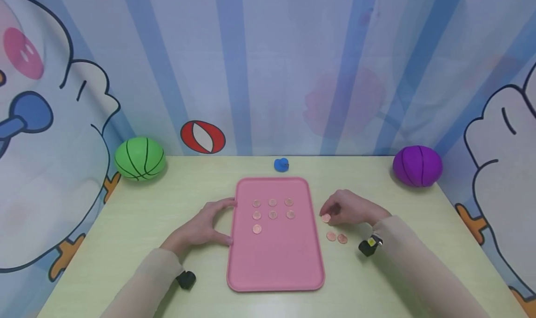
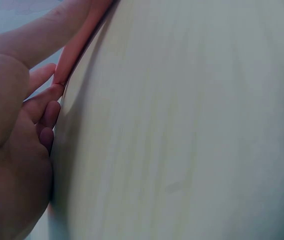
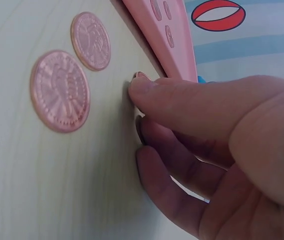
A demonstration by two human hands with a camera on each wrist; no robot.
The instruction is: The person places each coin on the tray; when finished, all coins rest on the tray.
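Note:
A pink tray point(image 1: 276, 267) lies on the table with several copper-coloured coins point(image 1: 273, 215) in rows on its upper half. My left hand point(image 1: 202, 226) rests at the tray's left edge, thumb and fingers spread along the rim. To the right of the tray, my right hand point(image 1: 349, 207) pinches a coin point(image 1: 326, 219) low over the table. In the right wrist view the thumb covers most of this coin point(image 3: 141, 75). Two more coins, one nearer the tray point(image 1: 331, 236) and one farther right point(image 1: 342, 239), lie flat on the table below that hand.
Beyond the tray's far edge sits a small blue duck point(image 1: 281, 165). A green ball point(image 1: 140, 159) stands at the table's back left corner and a purple ball point(image 1: 417, 166) at the back right. A printed curtain point(image 1: 284, 76) hangs behind the table point(image 1: 188, 178).

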